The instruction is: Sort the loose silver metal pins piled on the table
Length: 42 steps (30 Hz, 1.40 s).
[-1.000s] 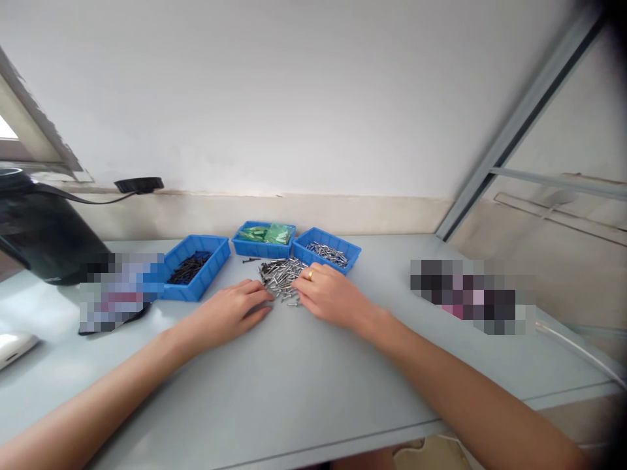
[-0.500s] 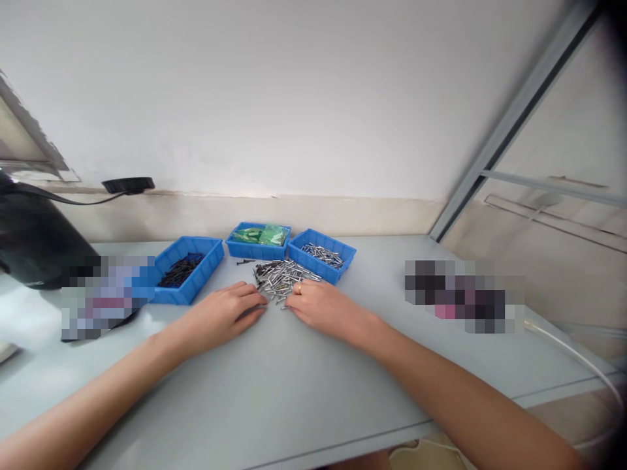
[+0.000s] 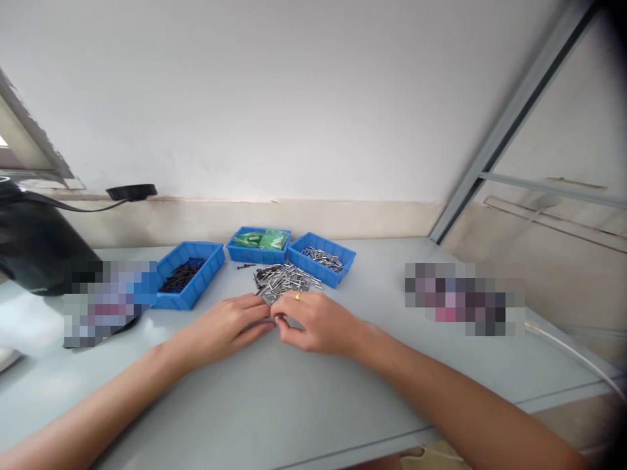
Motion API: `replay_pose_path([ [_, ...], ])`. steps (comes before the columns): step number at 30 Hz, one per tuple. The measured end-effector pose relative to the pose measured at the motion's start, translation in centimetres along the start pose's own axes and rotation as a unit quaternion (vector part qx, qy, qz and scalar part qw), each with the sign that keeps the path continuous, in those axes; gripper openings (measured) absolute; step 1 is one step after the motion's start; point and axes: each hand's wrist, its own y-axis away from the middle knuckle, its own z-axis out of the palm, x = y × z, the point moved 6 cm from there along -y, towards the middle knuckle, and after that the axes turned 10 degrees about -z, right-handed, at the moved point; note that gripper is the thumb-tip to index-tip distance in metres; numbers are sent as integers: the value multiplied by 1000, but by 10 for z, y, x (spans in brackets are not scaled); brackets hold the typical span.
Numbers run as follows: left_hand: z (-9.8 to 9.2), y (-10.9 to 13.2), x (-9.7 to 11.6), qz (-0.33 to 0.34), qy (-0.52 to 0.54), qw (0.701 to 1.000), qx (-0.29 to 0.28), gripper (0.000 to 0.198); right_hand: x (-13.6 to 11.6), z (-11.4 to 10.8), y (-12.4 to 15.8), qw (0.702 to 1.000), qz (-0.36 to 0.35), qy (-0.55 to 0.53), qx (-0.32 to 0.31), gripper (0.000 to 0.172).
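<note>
A loose pile of thin silver nail-like pins (image 3: 284,279) lies on the grey table, with some dark screws (image 3: 246,266) at its left edge. At the near side of the pile, my left hand (image 3: 230,326) rests with its fingers together and curled toward the thumb. My right hand (image 3: 313,320), wearing a gold ring, is closed in a pinch, its fingertips meeting those of the left. What either hand holds is too small or hidden to make out. Behind the pile, one blue tray (image 3: 328,275) contains silver pins. Black screws fill part of another blue tray (image 3: 208,277) at left.
A third blue tray (image 3: 255,254) at the back contains green packets (image 3: 272,239). A dark bottle (image 3: 44,241) with a strapped lid stands at far left. Blurred-out items (image 3: 105,307) lie near it, and others (image 3: 455,300) at right, beside a white cable (image 3: 568,346).
My right hand has moved left and nearer to me, closing into a pinch against the left fingertips. My left hand has shifted slightly right and nearer. The view has tilted a little.
</note>
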Motion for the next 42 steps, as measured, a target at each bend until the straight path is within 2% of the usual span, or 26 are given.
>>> replay_pose_path([
  [6, -9, 1, -2, -1, -7, 999, 36, 29, 4, -3, 1, 999, 26, -1, 19, 12],
  [11, -11, 2, -7, -28, 1, 999, 46, 30, 12, -3, 3, 996, 54, 63, 25, 14],
  [17, -16, 4, -13, -52, -5, 994, 98, 28, 19, 0, 6, 991, 70, 116, -2, 27],
  [24, -26, 5, -10, -55, -21, 985, 160, 25, 19, 5, 5, 987, 89, 125, -42, 27],
  [42, -26, 6, -5, -19, -32, 987, 155, 22, 20, 5, 2, 981, 123, 120, -88, 26],
])
